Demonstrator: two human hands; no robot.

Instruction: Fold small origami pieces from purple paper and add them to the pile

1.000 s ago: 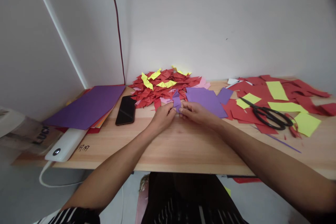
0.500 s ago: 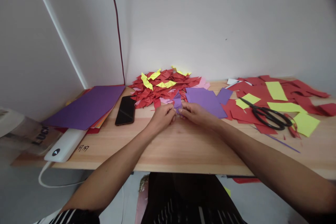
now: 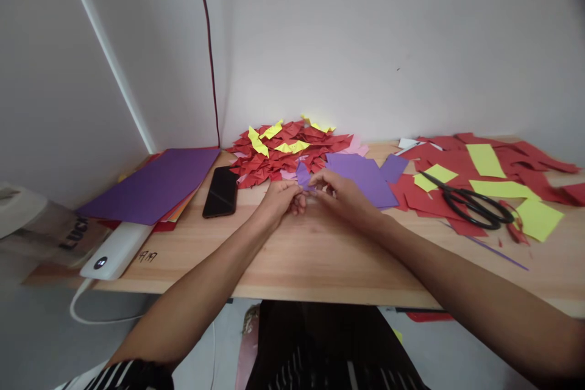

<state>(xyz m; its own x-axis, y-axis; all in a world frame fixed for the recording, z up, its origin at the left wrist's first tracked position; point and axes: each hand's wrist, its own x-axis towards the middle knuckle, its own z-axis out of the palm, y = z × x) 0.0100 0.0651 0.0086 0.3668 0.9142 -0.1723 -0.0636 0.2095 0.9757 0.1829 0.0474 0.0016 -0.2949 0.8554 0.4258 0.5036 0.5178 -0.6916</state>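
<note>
Between my two hands is a small folded piece of purple paper, partly covered by fingers. My left hand pinches its lower left side. My right hand has bent fingers closed on its right edge. Just behind them lies a heap of folded red paper pieces, with several yellow folded pieces on top and pink ones among them. Right beside my right hand are flat purple paper sheets and a smaller purple piece.
Black-handled scissors rest on red paper scraps and yellow scraps at right. To the left are a phone, stacked purple sheets, a white power bank with a cable, and a clear container. The wall stands behind.
The purple paper has tilted and its visible shape has changed. My right hand's fingers have lifted and arched, while my left hand's lower fingers have loosened a little. The view has shifted slightly.
</note>
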